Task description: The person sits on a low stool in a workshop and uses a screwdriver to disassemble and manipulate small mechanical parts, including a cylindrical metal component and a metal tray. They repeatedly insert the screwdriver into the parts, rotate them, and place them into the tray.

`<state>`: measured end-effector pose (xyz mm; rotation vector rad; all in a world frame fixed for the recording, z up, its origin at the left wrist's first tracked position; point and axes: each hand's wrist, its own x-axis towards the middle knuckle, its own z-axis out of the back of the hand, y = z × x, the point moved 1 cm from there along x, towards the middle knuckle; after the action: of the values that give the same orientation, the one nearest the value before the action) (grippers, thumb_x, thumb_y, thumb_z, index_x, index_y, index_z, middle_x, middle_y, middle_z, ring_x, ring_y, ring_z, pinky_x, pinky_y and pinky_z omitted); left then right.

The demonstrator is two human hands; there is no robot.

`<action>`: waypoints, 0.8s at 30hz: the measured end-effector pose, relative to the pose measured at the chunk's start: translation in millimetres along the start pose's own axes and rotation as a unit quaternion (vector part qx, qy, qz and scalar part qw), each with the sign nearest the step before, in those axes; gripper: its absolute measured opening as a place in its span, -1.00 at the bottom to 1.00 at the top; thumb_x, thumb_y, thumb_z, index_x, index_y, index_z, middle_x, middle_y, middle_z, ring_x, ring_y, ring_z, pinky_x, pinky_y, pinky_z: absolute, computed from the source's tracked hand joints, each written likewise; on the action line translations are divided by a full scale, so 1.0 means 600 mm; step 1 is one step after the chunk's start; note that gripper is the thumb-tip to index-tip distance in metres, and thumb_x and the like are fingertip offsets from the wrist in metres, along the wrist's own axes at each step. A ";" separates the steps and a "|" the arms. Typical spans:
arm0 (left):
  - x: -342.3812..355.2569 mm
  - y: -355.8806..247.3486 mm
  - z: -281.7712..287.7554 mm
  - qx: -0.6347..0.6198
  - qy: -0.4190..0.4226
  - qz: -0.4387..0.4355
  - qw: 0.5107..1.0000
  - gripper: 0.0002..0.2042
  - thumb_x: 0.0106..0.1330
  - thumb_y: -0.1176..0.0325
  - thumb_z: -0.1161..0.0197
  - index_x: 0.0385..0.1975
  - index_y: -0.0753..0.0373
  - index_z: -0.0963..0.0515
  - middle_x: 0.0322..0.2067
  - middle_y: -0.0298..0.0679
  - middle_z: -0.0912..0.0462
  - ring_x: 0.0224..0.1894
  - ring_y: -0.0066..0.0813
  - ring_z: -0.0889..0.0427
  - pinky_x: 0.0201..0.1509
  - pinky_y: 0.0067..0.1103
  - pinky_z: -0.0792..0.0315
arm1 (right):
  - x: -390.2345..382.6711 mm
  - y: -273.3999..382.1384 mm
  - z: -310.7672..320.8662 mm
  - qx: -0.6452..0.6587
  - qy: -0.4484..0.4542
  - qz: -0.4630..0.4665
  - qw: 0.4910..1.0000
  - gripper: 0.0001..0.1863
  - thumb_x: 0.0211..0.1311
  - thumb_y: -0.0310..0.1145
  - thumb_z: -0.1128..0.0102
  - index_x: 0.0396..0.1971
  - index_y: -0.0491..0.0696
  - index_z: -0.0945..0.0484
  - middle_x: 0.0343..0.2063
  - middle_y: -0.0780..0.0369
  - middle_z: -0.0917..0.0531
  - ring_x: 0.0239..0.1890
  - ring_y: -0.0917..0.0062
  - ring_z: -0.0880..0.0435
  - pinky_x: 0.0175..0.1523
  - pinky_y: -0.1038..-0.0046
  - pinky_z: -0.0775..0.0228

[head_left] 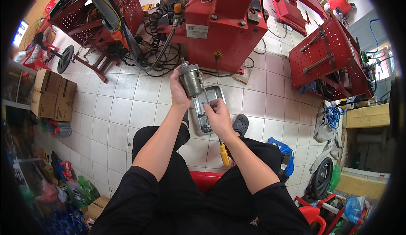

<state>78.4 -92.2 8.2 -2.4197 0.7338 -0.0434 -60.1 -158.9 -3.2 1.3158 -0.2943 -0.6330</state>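
Note:
My left hand (179, 90) is wrapped around a small cylindrical starter motor (191, 83), its grey metal worn and its shaft pointing up. Close by on the right, my right hand (219, 116) is closed on a screwdriver, whose yellow handle (224, 155) hangs below the palm. A thin metal rod (204, 92) runs from my right fingertips up along the motor's side; whether it is the screwdriver's shaft or a separate bolt I cannot tell. Under both hands a shallow metal tray (222, 93) lies on the floor with some small parts in it, partly hidden.
Ahead stands a red machine base (230, 45) with hoses and cables around it. Red perforated panels (315, 57) rise at the right. Cardboard boxes (53, 95) sit at the left, a blue plastic item (287, 157) beside my right leg, and a tyre (322, 178) further right.

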 end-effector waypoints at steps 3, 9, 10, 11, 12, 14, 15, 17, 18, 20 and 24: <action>0.000 0.000 0.001 0.006 -0.005 0.000 1.000 -0.53 0.32 -0.04 0.15 0.03 0.17 -0.34 -0.20 -0.11 -0.55 -0.22 -0.22 -0.60 -0.21 -0.38 -0.55 | 0.003 -0.007 -0.001 0.049 0.035 -0.040 0.997 -0.68 0.28 -0.24 -0.02 -0.37 -0.26 -0.45 -0.60 0.21 -0.50 -0.54 0.57 -0.45 -0.39 0.50 -0.31; -0.002 0.001 -0.001 0.003 0.013 0.012 1.000 -0.55 0.31 -0.02 0.15 0.03 0.17 -0.32 -0.21 -0.11 -0.54 -0.23 -0.22 -0.60 -0.19 -0.36 -0.55 | -0.001 0.010 0.001 0.174 0.093 -0.108 0.974 -0.69 0.37 -0.27 0.15 -0.36 -0.21 -0.47 -0.71 0.36 -0.38 -0.64 0.72 -0.31 -0.53 0.59 -0.16; -0.002 0.000 -0.002 0.002 0.021 0.015 1.000 -0.56 0.31 -0.01 0.15 0.03 0.17 -0.32 -0.22 -0.11 -0.54 -0.24 -0.21 -0.60 -0.20 -0.36 -0.56 | -0.001 0.013 0.002 0.187 0.099 -0.118 0.970 -0.70 0.38 -0.27 0.15 -0.35 -0.20 -0.47 -0.70 0.38 -0.38 -0.65 0.74 -0.29 -0.54 0.60 -0.14; -0.003 0.000 -0.003 0.001 0.029 0.018 0.999 -0.56 0.31 0.01 0.14 0.04 0.16 -0.31 -0.23 -0.11 -0.54 -0.24 -0.21 -0.60 -0.21 -0.36 -0.56 | -0.002 0.016 0.004 0.200 0.105 -0.128 0.966 -0.70 0.38 -0.27 0.15 -0.34 -0.20 -0.46 -0.70 0.39 -0.37 -0.65 0.75 -0.28 -0.54 0.62 -0.13; -0.006 -0.001 -0.005 0.015 0.030 0.031 0.999 -0.58 0.30 0.04 0.10 0.04 0.15 -0.30 -0.24 -0.11 -0.53 -0.25 -0.21 -0.60 -0.23 -0.36 -0.57 | -0.002 0.017 0.006 0.213 0.110 -0.137 0.961 -0.71 0.38 -0.27 0.15 -0.33 -0.19 -0.46 -0.69 0.41 -0.36 -0.65 0.77 -0.27 -0.55 0.63 -0.11; -0.014 -0.003 -0.009 0.043 0.032 0.058 0.997 -0.60 0.28 0.11 0.03 0.06 0.13 -0.28 -0.26 -0.11 -0.53 -0.27 -0.22 -0.60 -0.27 -0.37 -0.58 | -0.002 0.017 0.008 0.220 0.104 -0.139 0.960 -0.73 0.37 -0.27 0.13 -0.31 -0.19 -0.44 -0.66 0.39 -0.38 -0.64 0.76 -0.28 -0.54 0.63 -0.13; -0.014 -0.003 -0.007 0.042 0.029 0.058 0.997 -0.61 0.24 0.16 -0.03 0.05 0.11 -0.26 -0.27 -0.12 -0.53 -0.29 -0.22 -0.61 -0.30 -0.38 -0.58 | -0.002 0.018 0.007 0.224 0.103 -0.139 0.959 -0.73 0.37 -0.27 0.11 -0.30 -0.19 -0.43 -0.65 0.39 -0.39 -0.63 0.76 -0.29 -0.53 0.63 -0.14; -0.012 -0.001 -0.001 0.042 0.022 0.057 0.997 -0.58 0.18 0.27 -0.16 0.03 0.07 -0.23 -0.28 -0.14 -0.52 -0.33 -0.22 -0.62 -0.34 -0.40 -0.57 | -0.002 0.020 0.003 0.209 0.069 -0.147 0.964 -0.75 0.32 -0.28 0.03 -0.29 -0.19 -0.41 -0.62 0.36 -0.42 -0.60 0.74 -0.33 -0.50 0.63 -0.17; -0.010 0.001 0.003 0.042 0.022 0.060 0.997 -0.57 0.17 0.28 -0.16 0.04 0.08 -0.24 -0.29 -0.14 -0.52 -0.33 -0.24 -0.62 -0.34 -0.40 -0.57 | -0.002 0.020 0.002 0.201 0.052 -0.152 0.966 -0.76 0.30 -0.28 -0.01 -0.28 -0.20 -0.40 -0.60 0.35 -0.44 -0.58 0.73 -0.35 -0.48 0.63 -0.19; -0.008 0.003 0.010 0.041 0.020 0.066 0.997 -0.55 0.15 0.31 -0.17 0.07 0.09 -0.26 -0.29 -0.14 -0.52 -0.31 -0.28 -0.60 -0.34 -0.39 -0.58 | -0.002 0.020 0.002 0.165 0.059 -0.131 0.976 -0.74 0.24 -0.29 -0.09 -0.28 -0.20 -0.39 -0.58 0.31 -0.47 -0.55 0.71 -0.38 -0.44 0.62 -0.23; -0.004 0.004 0.012 0.025 0.012 0.072 0.997 -0.56 0.13 0.38 -0.18 0.02 0.10 -0.23 -0.31 -0.18 -0.50 -0.36 -0.27 -0.61 -0.36 -0.39 -0.56 | 0.002 0.001 0.001 0.073 0.053 -0.053 0.995 -0.71 0.16 -0.32 -0.18 -0.31 -0.24 -0.40 -0.56 0.25 -0.51 -0.51 0.68 -0.44 -0.40 0.60 -0.29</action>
<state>76.7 -88.7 1.2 -2.3166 0.9046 -0.0331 -59.4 -159.8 -2.5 1.5068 -0.1883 -0.6380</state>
